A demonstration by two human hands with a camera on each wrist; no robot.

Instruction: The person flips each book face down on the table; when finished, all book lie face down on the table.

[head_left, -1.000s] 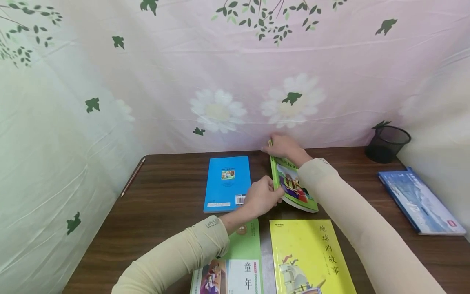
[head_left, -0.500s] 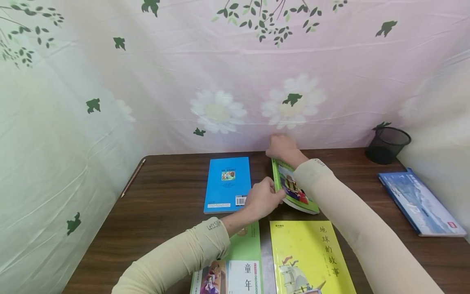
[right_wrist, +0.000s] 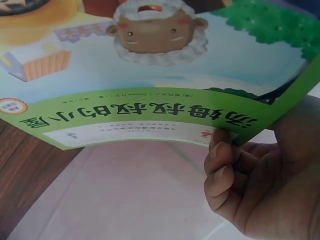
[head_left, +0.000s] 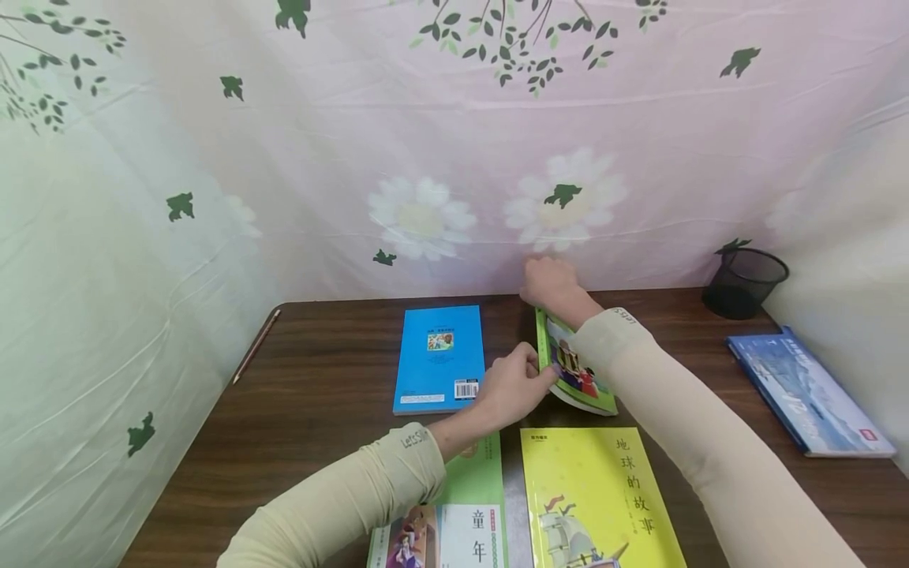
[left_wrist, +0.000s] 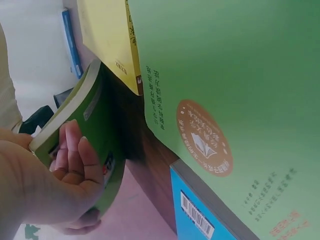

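Observation:
Both hands hold a green storybook (head_left: 578, 383), with an illustrated cover, tilted and bent above the far part of the table. My left hand (head_left: 517, 386) pinches its near left edge by the spine; in the left wrist view the left hand (left_wrist: 70, 180) has curled fingers against the cover. At the far edge, my right hand (head_left: 552, 284) grips the top corner. The right wrist view shows the right hand (right_wrist: 270, 185) with thumb and fingers around that corner, the cover (right_wrist: 140, 112) bowed. My right sleeve hides part of the book.
Left of the held book lies a blue book (head_left: 435, 359). Nearer me are a green-and-white book (head_left: 472, 489), partly under my left arm, and a yellow book (head_left: 589, 473). On the right are a blue-white book (head_left: 813, 394) and a black mesh cup (head_left: 742, 288). A pencil (head_left: 257, 345) lies at the left edge.
Both hands have shifted slightly to the right with the green storybook, whose spine now stands farther from the blue book. The other books have stayed in place.

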